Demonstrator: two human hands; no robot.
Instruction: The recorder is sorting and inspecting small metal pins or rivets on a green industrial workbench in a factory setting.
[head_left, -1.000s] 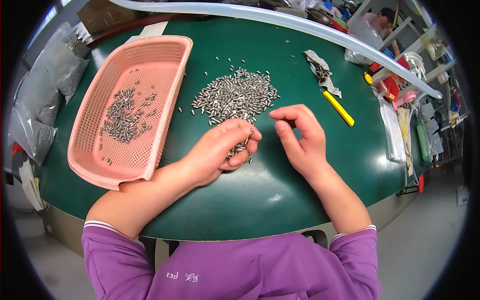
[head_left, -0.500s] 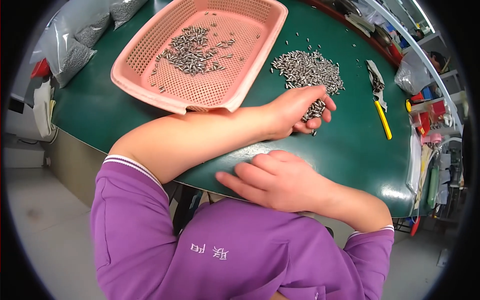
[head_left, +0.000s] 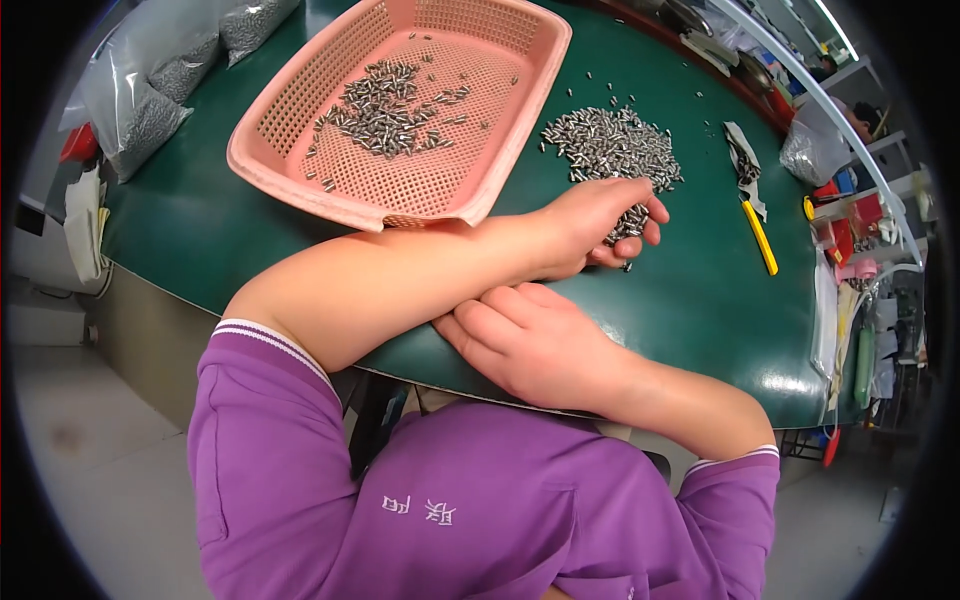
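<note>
Small metal pins being gathered on the green table (head_left: 700, 300)

The pink basket (head_left: 500, 170), far left, is part filled; the loose pin pile (head_left: 610, 145) is covered at its near edge by the left hand (head_left: 595, 225), cupped around pins. The right hand (head_left: 535, 345) is rested flat, empty. Pins could be scattered by a sweeping wrist; the cupped palm's contents are hidden.
</note>
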